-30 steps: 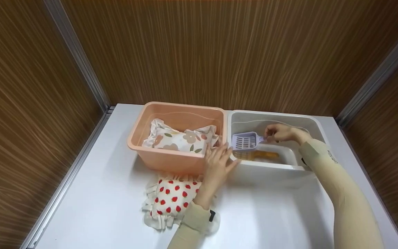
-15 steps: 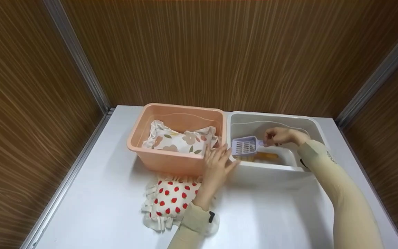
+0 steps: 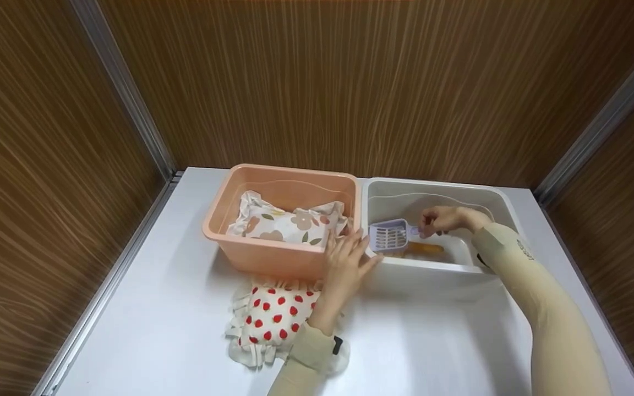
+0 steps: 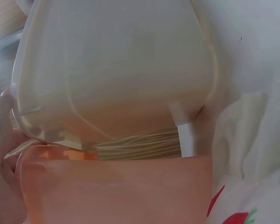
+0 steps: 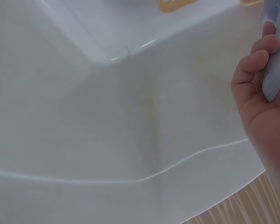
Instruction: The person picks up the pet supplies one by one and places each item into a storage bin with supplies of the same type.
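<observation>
In the head view my right hand [image 3: 444,219] holds a lavender slotted litter scoop [image 3: 388,236] by its handle, low inside the white bin [image 3: 432,265]. The right wrist view shows the fingers curled round that handle [image 5: 276,70]. Under the lavender scoop lies an orange-yellow scoop [image 3: 427,248]; its head is mostly covered. My left hand [image 3: 344,265] rests with extended fingers on the adjoining front rims of the white bin and the salmon-pink bin [image 3: 267,257]. In the left wrist view this hand [image 4: 7,182] shows only in part, beside both rims.
A floral ruffled pillow [image 3: 287,224] lies in the pink bin. In front of it on the white table [image 3: 152,330] lies a strawberry-print frilled pillow [image 3: 275,313], partly behind my left forearm. Wood-grain panels [image 3: 317,82] enclose the back and sides.
My right hand has lowered the lavender scoop a little toward the bin's near side, covering more of the orange-yellow scoop. My left hand has stayed on the rims.
</observation>
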The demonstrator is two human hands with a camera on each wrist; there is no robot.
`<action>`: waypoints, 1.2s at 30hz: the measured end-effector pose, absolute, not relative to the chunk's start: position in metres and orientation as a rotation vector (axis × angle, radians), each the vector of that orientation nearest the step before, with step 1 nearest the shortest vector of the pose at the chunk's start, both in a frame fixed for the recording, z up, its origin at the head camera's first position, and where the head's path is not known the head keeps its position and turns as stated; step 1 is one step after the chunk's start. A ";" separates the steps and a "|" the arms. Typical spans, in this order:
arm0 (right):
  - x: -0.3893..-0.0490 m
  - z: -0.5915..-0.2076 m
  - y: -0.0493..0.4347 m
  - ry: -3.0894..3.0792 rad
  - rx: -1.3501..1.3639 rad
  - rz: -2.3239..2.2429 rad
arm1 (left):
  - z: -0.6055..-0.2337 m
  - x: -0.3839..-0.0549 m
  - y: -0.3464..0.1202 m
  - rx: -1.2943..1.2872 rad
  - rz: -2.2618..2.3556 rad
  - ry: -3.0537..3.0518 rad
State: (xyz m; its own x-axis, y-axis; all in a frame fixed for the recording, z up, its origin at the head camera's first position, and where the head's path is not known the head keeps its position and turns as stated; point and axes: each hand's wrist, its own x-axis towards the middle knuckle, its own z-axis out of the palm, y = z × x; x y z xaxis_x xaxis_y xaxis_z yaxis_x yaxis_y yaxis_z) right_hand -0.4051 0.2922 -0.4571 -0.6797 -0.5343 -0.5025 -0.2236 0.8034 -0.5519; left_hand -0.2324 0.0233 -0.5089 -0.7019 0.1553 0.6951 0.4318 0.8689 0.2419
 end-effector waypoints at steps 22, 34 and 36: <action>-0.405 -0.462 0.297 2.290 -0.554 -0.671 | -0.513 -0.235 0.025 -0.435 -0.524 -2.235; -0.405 -0.460 0.305 2.189 -0.499 -0.709 | -0.510 -0.233 0.024 -0.424 -0.529 -2.293; -0.405 -0.460 0.305 2.187 -0.506 -0.702 | -0.510 -0.234 0.024 -0.429 -0.531 -2.287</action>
